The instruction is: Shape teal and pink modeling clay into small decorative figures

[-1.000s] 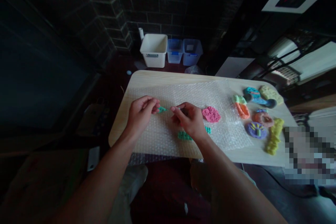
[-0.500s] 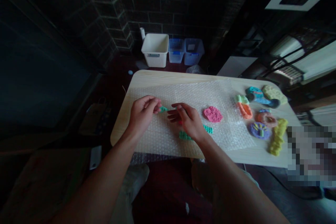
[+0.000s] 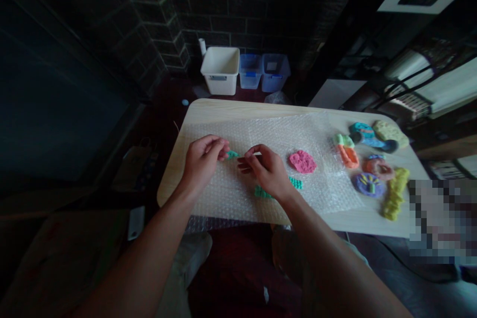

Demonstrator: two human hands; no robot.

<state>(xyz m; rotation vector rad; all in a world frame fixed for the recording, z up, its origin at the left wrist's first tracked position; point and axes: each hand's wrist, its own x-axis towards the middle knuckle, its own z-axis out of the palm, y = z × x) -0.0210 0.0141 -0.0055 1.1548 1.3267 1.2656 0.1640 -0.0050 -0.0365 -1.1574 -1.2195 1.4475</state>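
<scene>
The left hand (image 3: 204, 161) has its thumb and fingers drawn together on a small green piece (image 3: 232, 154), whose pointed end pokes out from the fingertips toward the right hand (image 3: 265, 169). So the piece sits in the gap between the two hands, right at the left fingertips and a little short of the right ones. The right hand is half curled, its thumb and forefinger bent toward each other and the other fingers reaching loosely leftward; from here I can't tell whether anything thin is pinched in it.

Below that hand and its wrist, green strips (image 3: 264, 192) lie on the bubble wrap (image 3: 219, 194), showing on either side; whether they join underneath is hidden. A pink piece (image 3: 302, 162) lies just to the right of the right hand, apart from it, also on the wrap.

Farther right on the table (image 3: 208, 108), well away from both hands, are an orange piece (image 3: 348, 157), a purple disc (image 3: 367, 189) and a yellow strip (image 3: 395, 196). A white bin (image 3: 219, 84) stands on the floor beyond.
</scene>
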